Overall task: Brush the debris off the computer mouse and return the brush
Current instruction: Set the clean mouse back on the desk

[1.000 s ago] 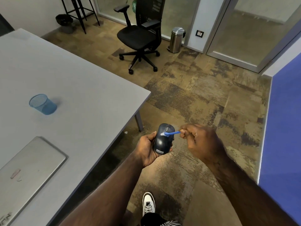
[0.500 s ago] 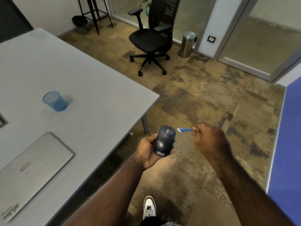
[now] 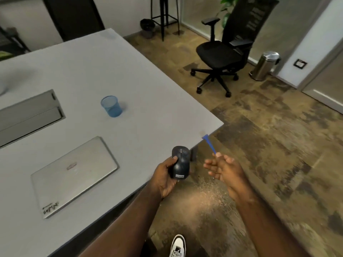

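Observation:
My left hand (image 3: 164, 179) grips a dark computer mouse (image 3: 181, 163) with a white label, holding it just over the near edge of the grey table (image 3: 130, 75). To the right of it, my right hand (image 3: 225, 168) pinches the handle of a small blue brush (image 3: 209, 142). The brush points up and away, clear of the mouse, with its head near the table corner. The other fingers of that hand are spread. Pale debris dust (image 3: 202, 197) lies scattered on the floor below my hands.
A blue mesh cup (image 3: 111, 106) stands on the table, and a shut silver laptop (image 3: 74, 173) lies nearer me. A recessed cable box (image 3: 29, 115) is at the left. On the carpet beyond stand a black office chair (image 3: 222, 54) and a steel bin (image 3: 265, 65). My shoe (image 3: 178, 245) is below.
The brush left the mouse and swung right and upward. Both hands and the mouse have shifted toward the table, and my view has turned left over the tabletop.

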A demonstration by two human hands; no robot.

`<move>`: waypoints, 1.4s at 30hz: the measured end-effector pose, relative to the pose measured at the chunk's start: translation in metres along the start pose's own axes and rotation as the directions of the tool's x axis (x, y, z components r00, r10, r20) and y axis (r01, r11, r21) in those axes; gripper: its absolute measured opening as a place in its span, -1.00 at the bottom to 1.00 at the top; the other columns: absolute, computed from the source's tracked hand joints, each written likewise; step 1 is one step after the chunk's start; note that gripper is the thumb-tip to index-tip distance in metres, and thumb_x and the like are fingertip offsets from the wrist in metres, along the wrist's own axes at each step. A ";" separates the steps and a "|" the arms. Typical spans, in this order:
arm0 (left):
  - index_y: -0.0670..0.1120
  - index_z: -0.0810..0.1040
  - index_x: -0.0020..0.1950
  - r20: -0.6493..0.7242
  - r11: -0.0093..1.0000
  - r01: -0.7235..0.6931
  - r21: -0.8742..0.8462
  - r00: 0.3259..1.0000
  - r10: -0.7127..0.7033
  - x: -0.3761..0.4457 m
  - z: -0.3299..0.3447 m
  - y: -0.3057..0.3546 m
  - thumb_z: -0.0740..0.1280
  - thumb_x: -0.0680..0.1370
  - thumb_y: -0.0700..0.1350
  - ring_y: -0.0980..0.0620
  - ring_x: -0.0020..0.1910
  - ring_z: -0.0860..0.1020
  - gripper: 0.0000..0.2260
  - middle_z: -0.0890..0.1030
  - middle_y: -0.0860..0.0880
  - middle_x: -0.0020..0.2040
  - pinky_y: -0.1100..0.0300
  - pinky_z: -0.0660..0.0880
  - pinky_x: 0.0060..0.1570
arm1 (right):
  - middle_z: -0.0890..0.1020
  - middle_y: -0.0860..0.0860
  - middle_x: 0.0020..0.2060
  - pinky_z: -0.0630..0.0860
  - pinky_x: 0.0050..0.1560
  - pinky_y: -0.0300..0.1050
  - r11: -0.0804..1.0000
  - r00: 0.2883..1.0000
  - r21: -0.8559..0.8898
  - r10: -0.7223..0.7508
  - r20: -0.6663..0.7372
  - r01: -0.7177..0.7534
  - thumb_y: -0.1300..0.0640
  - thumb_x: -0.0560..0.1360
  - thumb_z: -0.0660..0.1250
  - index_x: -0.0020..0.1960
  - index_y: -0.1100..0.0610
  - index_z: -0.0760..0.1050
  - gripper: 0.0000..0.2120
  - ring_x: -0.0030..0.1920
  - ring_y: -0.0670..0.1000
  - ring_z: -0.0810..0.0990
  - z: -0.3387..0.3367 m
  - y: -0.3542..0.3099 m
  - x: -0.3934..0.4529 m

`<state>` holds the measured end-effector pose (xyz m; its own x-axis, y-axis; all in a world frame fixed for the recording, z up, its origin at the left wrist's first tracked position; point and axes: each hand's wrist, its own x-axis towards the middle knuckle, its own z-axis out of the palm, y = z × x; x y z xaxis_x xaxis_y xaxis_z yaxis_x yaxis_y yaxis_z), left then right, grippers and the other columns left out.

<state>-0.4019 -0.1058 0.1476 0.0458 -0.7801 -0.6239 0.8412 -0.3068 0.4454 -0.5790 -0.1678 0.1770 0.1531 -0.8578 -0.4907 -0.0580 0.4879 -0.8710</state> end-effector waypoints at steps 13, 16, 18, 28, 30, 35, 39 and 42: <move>-0.13 0.51 0.24 -0.277 0.959 -0.132 0.249 0.939 0.201 0.039 -0.089 0.109 0.33 0.55 -0.14 -0.14 0.09 0.60 -0.74 0.62 -0.16 0.12 0.02 0.59 -0.07 | 0.64 0.10 0.17 0.49 0.21 0.08 0.980 0.994 -0.193 -0.024 0.107 0.045 0.07 0.64 0.12 0.12 0.13 0.43 -0.81 0.16 0.16 0.61 0.199 0.015 0.067; -0.16 0.50 0.22 -0.313 0.952 -0.114 0.284 0.927 0.204 0.059 -0.108 0.126 0.33 0.56 -0.15 -0.17 0.08 0.61 -0.75 0.63 -0.19 0.12 -0.02 0.61 -0.03 | 0.64 0.08 0.14 0.54 0.15 0.05 0.962 0.992 -0.268 -0.021 0.125 0.054 0.05 0.64 0.13 0.08 0.06 0.44 -0.85 0.10 0.12 0.62 0.223 0.023 0.092; -0.16 0.50 0.23 -0.337 0.944 -0.090 0.317 0.920 0.200 0.073 -0.120 0.136 0.32 0.55 -0.16 -0.17 0.08 0.62 -0.74 0.63 -0.20 0.13 -0.07 0.60 0.04 | 0.64 0.10 0.14 0.57 0.15 0.06 0.948 0.992 -0.311 -0.025 0.125 0.063 0.05 0.63 0.14 0.04 0.02 0.45 -0.87 0.07 0.12 0.62 0.238 0.030 0.111; -0.18 0.53 0.20 -0.460 0.893 0.005 0.451 0.858 0.228 0.137 -0.167 0.160 0.34 0.54 -0.17 -0.11 -0.01 0.63 -0.76 0.64 -0.18 0.07 0.14 0.60 -0.13 | 0.67 0.11 0.07 0.58 0.12 0.17 0.877 0.995 -0.475 -0.034 0.090 0.072 0.02 0.60 0.15 -0.01 0.00 0.46 -0.87 0.04 0.15 0.65 0.288 0.072 0.184; -0.20 0.55 0.19 -0.475 0.882 0.014 0.471 0.847 0.240 0.148 -0.174 0.160 0.34 0.54 -0.17 -0.12 -0.02 0.63 -0.75 0.65 -0.19 0.05 0.10 0.62 -0.07 | 0.68 0.11 0.06 0.59 0.12 0.16 0.865 0.996 -0.497 -0.033 0.080 0.068 0.02 0.60 0.17 -0.03 0.01 0.47 -0.87 0.04 0.14 0.65 0.294 0.077 0.192; -0.20 0.57 0.18 -0.503 0.862 0.034 0.506 0.823 0.263 0.165 -0.184 0.160 0.38 0.50 -0.15 -0.13 -0.04 0.65 -0.72 0.66 -0.17 0.01 -0.01 0.63 -0.01 | 0.67 0.12 0.07 0.58 0.13 0.15 0.853 0.998 -0.521 -0.019 0.057 0.046 0.05 0.60 0.16 -0.01 0.06 0.49 -0.85 0.04 0.15 0.64 0.303 0.087 0.206; -0.17 0.58 0.14 -0.517 0.810 0.065 0.583 0.798 0.308 0.169 -0.188 0.158 0.39 0.47 -0.10 -0.09 -0.11 0.65 -0.73 0.66 -0.13 -0.04 0.00 0.64 -0.05 | 0.67 0.12 0.06 0.59 0.12 0.16 0.847 0.998 -0.529 -0.013 0.059 0.043 0.04 0.60 0.16 0.00 0.07 0.50 -0.83 0.04 0.15 0.64 0.306 0.096 0.212; -0.14 0.59 0.12 -0.525 0.762 0.102 0.639 0.782 0.336 0.169 -0.191 0.158 0.40 0.46 -0.08 -0.08 -0.13 0.65 -0.73 0.67 -0.12 -0.06 0.01 0.63 -0.04 | 0.67 0.12 0.06 0.59 0.10 0.18 0.846 0.998 -0.532 -0.004 0.062 0.036 0.04 0.60 0.16 0.02 0.08 0.51 -0.82 0.03 0.15 0.65 0.306 0.102 0.213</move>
<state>-0.1586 -0.1819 -0.0103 0.6013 -0.4266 -0.6756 0.3010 -0.6623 0.6861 -0.2504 -0.2518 -0.0085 0.2140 -0.8478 -0.4851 -0.5684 0.2958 -0.7677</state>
